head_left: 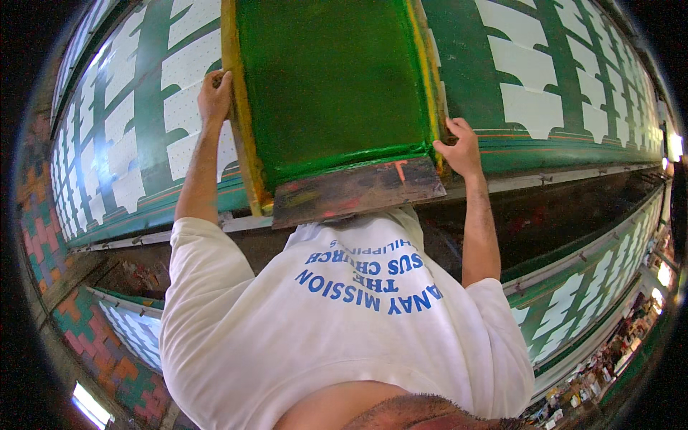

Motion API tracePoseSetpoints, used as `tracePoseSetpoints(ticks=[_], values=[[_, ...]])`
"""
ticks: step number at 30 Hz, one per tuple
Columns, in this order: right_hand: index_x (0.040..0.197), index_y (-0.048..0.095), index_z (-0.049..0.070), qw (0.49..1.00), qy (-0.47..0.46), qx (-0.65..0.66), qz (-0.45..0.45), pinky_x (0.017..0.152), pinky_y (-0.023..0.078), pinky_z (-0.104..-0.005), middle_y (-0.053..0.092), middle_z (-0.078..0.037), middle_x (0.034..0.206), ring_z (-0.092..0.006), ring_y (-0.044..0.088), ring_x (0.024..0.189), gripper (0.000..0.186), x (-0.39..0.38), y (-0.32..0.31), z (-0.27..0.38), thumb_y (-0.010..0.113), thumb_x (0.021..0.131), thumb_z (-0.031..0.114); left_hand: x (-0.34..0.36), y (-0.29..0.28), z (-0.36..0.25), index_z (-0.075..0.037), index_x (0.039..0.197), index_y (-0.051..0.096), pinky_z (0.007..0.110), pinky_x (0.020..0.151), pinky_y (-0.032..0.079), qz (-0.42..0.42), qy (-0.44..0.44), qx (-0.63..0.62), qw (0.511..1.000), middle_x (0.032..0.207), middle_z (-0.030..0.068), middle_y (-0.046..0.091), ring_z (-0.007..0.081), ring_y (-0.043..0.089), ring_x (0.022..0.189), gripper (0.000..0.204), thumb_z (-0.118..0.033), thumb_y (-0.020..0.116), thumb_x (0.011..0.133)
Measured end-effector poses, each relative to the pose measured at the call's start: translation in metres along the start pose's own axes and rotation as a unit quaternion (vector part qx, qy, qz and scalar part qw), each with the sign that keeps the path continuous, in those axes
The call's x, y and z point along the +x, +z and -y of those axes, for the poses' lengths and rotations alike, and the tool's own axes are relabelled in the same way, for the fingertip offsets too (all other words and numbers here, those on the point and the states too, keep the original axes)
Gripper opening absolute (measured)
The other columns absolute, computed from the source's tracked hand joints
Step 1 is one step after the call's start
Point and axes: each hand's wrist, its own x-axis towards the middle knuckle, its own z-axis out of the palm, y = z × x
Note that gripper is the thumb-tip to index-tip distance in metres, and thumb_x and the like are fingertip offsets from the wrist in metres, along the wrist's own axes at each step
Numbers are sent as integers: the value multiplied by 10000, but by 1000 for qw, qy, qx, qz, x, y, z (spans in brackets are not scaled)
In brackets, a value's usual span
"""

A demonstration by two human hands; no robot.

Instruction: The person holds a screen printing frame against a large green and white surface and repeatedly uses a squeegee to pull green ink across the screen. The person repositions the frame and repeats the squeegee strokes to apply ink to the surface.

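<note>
A large screen printing frame (247, 136) lies tilted or flat before me over a long green table. Its mesh is dark green, with brighter green along the inner edges and yellow-stained wooden sides. My left hand (216, 98) grips the left side rail, fingers curled around it. Lower on the opposite rail, my right hand (462, 147) is closed on the frame, thumb on the near corner. Across the frame's near end runs a dark, paint-stained board (358, 193) with an orange mark. Whether the frame touches the table cannot be told.
Rows of white cut pieces (530, 107) lie on the green table (459, 79) at both sides. Behind me are other tables with white pieces (562, 308). Coloured floor tiles (93, 315) show at left, and cluttered goods (595, 380) at lower right.
</note>
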Motion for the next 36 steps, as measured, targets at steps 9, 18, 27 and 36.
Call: tracePoseSetpoints(ticks=[9, 18, 27, 36], values=[[1458, 548, -33, 999, 24, 36, 5, 1060, 513, -480, 568, -186, 1335, -362, 582, 1244, 694, -9, -34, -85, 811, 860, 204, -33, 54, -74, -68, 1200, 686, 445, 921, 538, -48, 3, 53, 997, 1092, 162, 754, 332, 718, 1043, 452, -447, 682, 955], [1438, 568, 14, 999, -44, -20, 5, 1046, 513, -486, 541, -197, 1420, -375, 569, 1276, 737, -20, -49, -46, 832, 849, 369, -26, 79, -60, -58, 1278, 613, 492, 1023, 480, 3, -49, 105, 993, 1246, 227, 694, 404, 633, 1215, 505, -480, 448, 1053], [1300, 658, 66, 894, -352, -98, 259, 1030, 519, -476, 650, -147, 1308, -320, 610, 1252, 544, -68, -5, 60, 812, 783, 140, -5, 86, -24, -25, 1335, 510, 544, 1051, 463, 63, 47, 79, 994, 1298, 299, 633, 485, 581, 1245, 506, -459, 426, 1088], [1252, 670, 51, 939, -261, -173, 141, 943, 561, -424, 690, -113, 1213, -298, 676, 1132, 549, -72, 39, 92, 734, 710, -9, -25, 82, -33, -69, 1208, 550, 568, 886, 541, 20, 225, 156, 962, 1155, 207, 665, 463, 631, 1109, 354, -381, 419, 1103]])
